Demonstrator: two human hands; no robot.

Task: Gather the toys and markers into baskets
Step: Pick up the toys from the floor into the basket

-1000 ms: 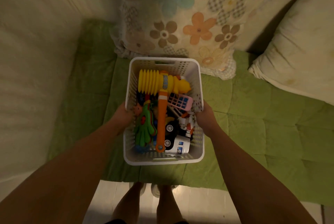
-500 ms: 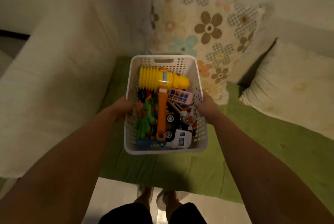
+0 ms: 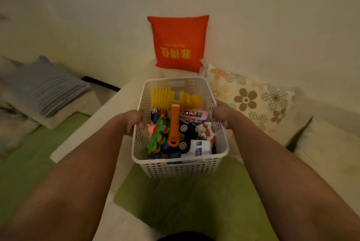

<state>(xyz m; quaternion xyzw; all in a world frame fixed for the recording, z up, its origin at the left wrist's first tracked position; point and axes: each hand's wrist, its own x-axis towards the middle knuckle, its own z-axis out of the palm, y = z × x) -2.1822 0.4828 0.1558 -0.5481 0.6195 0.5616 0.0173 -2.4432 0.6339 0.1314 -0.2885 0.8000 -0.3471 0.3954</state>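
A white perforated basket (image 3: 181, 168) is held in the air above the green sofa seat (image 3: 194, 201). My left hand (image 3: 134, 122) grips its left rim and my right hand (image 3: 222, 114) grips its right rim. Inside lie a yellow toy hammer (image 3: 175, 97) with an orange handle (image 3: 174, 125), a green toy (image 3: 157, 135), a pink toy (image 3: 192, 115), a black toy car (image 3: 185, 133) and a white toy vehicle (image 3: 198, 148). No markers are visible.
A red cushion (image 3: 179, 42) leans on the wall behind the basket. A flowered pillow (image 3: 251, 100) lies to the right, and a cream cushion (image 3: 327, 149) further right. The cream sofa arm (image 3: 93, 124) runs on the left, with a grey pillow (image 3: 44, 85) beyond it.
The basket has been lifted off the green seat and raised. The view has tilted upward, so the red cushion and the wall now show.
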